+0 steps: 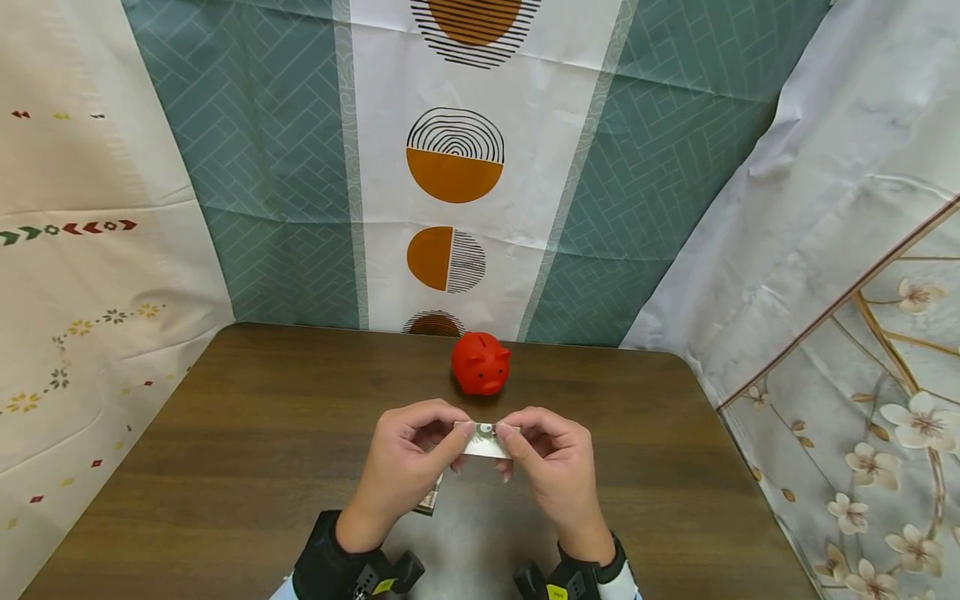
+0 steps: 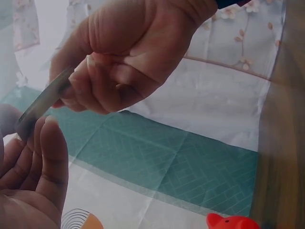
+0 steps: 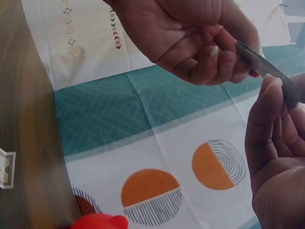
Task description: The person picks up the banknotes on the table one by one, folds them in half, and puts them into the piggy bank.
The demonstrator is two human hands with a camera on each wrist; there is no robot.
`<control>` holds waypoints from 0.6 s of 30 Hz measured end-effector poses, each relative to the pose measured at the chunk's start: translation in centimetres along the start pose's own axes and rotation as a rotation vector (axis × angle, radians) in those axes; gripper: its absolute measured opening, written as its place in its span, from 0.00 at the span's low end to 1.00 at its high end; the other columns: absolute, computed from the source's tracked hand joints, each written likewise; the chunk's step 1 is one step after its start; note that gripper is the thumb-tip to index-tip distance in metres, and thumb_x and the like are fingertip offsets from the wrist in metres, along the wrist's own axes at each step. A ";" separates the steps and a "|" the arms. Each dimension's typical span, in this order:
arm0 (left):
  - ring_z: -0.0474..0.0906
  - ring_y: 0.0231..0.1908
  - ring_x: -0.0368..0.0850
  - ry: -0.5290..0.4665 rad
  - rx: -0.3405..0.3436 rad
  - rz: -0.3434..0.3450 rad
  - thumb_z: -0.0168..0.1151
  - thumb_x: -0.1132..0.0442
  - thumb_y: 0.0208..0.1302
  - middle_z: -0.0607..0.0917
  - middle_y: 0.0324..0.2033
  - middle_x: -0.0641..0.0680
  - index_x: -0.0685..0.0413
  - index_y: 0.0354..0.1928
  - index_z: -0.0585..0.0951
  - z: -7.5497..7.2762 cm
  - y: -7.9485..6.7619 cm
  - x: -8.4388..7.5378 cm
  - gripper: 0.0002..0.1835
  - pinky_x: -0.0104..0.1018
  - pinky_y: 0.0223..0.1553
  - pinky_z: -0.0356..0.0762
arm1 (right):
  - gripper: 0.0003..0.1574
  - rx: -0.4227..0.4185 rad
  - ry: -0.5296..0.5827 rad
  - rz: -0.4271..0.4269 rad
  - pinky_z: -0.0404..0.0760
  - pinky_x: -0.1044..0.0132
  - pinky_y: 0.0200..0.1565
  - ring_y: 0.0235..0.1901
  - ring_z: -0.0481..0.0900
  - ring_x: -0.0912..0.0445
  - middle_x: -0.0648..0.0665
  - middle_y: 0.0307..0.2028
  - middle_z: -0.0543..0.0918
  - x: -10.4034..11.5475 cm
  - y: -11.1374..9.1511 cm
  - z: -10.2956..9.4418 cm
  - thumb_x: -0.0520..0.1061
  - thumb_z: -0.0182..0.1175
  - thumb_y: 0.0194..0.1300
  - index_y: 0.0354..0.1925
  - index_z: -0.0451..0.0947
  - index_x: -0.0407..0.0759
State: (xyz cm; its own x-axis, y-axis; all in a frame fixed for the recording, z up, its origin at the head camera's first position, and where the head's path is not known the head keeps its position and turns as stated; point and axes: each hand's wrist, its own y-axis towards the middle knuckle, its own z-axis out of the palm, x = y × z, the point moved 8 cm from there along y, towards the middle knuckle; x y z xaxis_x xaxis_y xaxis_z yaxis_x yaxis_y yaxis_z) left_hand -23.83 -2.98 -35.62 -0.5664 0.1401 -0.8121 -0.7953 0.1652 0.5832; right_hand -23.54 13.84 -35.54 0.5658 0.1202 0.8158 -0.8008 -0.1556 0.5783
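Above the middle of the brown table [image 1: 247, 425], both hands hold a small folded banknote [image 1: 486, 442] between them. My left hand [image 1: 450, 440] pinches its left end and my right hand [image 1: 516, 440] pinches its right end. The note shows edge-on in the left wrist view [image 2: 43, 102] and in the right wrist view [image 3: 267, 69]. A red piggy bank [image 1: 481, 362] stands on the table just beyond the hands, apart from them; it also shows at the bottom of each wrist view [image 2: 233, 222] [image 3: 97, 222].
A second banknote [image 1: 430, 500] lies flat on the table under my left hand, also seen as a banknote [image 3: 6, 168] at the left edge of the right wrist view. Patterned cloths hang as walls behind and on both sides of the table.
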 end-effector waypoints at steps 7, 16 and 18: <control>0.78 0.19 0.43 0.014 0.038 0.018 0.65 0.75 0.66 0.84 0.27 0.57 0.58 0.36 0.85 0.4 0.0 0.0 0.06 0.35 0.20 0.82 | 0.09 0.043 -0.015 -0.012 0.82 0.63 0.19 0.18 0.78 0.54 0.40 0.26 0.82 0.2 0.0 0.6 0.24 0.60 0.65 0.39 0.82 0.33; 0.76 0.20 0.40 0.005 0.049 0.090 0.64 0.77 0.66 0.83 0.25 0.55 0.57 0.36 0.86 0.7 -0.1 -0.6 0.08 0.33 0.21 0.80 | 0.10 0.021 -0.048 -0.036 0.80 0.65 0.19 0.20 0.75 0.54 0.41 0.28 0.80 0.3 -0.1 1.0 0.24 0.63 0.64 0.40 0.83 0.34; 0.77 0.21 0.40 0.011 0.024 0.097 0.65 0.76 0.66 0.83 0.25 0.55 0.57 0.37 0.86 0.6 -0.1 -0.6 0.07 0.34 0.21 0.81 | 0.12 -0.058 -0.118 -0.099 0.77 0.66 0.21 0.23 0.73 0.54 0.41 0.30 0.78 0.6 -0.1 0.7 0.24 0.67 0.60 0.40 0.82 0.34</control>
State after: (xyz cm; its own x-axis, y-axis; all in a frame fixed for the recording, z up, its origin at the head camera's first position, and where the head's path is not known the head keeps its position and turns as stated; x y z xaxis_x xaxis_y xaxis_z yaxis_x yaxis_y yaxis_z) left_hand -23.30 -2.52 -35.19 -0.6426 0.1461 -0.7522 -0.7317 0.1745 0.6589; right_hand -22.96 13.28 -35.07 0.6593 0.0153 0.7518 -0.7478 -0.0913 0.6576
